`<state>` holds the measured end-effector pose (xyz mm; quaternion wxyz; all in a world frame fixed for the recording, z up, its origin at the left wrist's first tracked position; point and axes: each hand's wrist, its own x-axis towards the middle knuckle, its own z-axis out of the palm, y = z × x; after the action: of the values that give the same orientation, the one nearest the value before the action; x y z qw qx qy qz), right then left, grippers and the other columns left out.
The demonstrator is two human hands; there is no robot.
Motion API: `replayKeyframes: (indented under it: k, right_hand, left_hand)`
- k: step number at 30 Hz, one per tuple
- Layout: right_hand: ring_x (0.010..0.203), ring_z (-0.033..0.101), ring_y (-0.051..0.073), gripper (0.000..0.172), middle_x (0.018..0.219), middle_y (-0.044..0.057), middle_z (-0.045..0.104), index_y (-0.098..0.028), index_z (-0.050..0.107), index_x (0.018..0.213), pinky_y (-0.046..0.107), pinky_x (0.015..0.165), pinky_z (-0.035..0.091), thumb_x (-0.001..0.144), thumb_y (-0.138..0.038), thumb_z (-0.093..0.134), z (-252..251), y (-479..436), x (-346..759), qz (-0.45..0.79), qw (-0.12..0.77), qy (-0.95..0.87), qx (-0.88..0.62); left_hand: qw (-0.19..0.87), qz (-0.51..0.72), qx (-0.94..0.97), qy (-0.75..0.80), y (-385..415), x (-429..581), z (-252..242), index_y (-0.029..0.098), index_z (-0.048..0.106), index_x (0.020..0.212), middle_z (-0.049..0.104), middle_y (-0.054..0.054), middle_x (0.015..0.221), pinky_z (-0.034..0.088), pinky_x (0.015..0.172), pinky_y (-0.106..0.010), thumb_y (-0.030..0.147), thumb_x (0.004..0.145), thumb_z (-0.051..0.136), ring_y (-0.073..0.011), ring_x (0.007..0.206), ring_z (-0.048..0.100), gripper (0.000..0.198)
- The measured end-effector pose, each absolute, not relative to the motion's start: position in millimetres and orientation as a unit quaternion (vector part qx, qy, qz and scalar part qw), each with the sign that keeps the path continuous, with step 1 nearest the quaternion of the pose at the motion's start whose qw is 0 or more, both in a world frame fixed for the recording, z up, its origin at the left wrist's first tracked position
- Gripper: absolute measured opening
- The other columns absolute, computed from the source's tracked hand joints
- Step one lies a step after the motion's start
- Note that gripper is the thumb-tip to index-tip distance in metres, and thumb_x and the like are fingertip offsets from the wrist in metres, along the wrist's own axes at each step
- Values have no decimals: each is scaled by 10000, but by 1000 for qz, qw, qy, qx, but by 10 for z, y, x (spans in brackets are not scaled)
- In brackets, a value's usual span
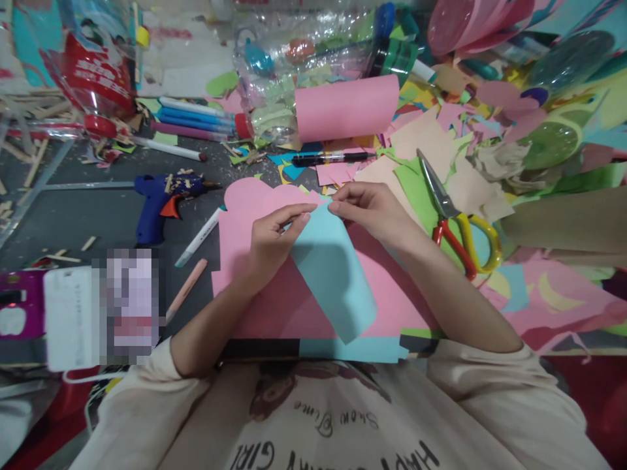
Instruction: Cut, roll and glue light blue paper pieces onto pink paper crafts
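A light blue sheet of paper (337,281) hangs between my two hands, its far end pinched and its near end curving down towards me. My left hand (277,238) is closed on the paper's upper left edge, thumb against fingers. At the far tip, my right hand (365,205) pinches the same sheet between thumb and forefinger. Beneath it lies a large pink sheet of paper (264,307) with a scalloped far edge. Another light blue piece of paper (350,350) shows at the table's near edge.
Scissors (453,215) with red and yellow handles lie right of my right hand. A blue glue gun (164,202) and a marker (200,236) are on the left. Beyond my hands are a black pen (333,158), a pink paper roll (347,108), plastic bottles and many paper scraps.
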<state>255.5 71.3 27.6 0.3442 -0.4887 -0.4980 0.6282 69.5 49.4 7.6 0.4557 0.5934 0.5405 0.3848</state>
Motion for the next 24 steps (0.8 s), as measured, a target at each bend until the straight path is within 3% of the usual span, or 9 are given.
replayKeyframes:
  k: [9, 18, 24]
  right_hand:
    - [584, 481, 103, 276, 627, -31, 553, -198, 571, 663, 255, 570, 414, 723, -395, 755, 237, 708, 2573, 601, 367, -503, -502]
    - [554, 453, 88, 233, 598, -43, 521, -189, 574, 662, 249, 555, 395, 752, -334, 733, 217, 717, 2586, 598, 381, -514, -484]
    - [572, 463, 93, 220, 610, -42, 520, -188, 570, 667, 254, 573, 393, 775, -316, 713, 207, 714, 2587, 588, 386, -524, -480]
  left_hand:
    - [442, 355, 626, 536, 513, 672, 31, 209, 752, 1039, 762, -45, 1103, 565, 894, -291, 271, 842, 626, -197, 1048, 699, 242]
    - [454, 389, 615, 514, 519, 685, 4, 189, 760, 987, 774, -44, 1059, 572, 898, -278, 269, 835, 618, -178, 990, 719, 223]
    - [468, 395, 600, 515, 531, 696, 31, 186, 757, 952, 781, -44, 986, 581, 790, -246, 248, 824, 622, -158, 876, 725, 197]
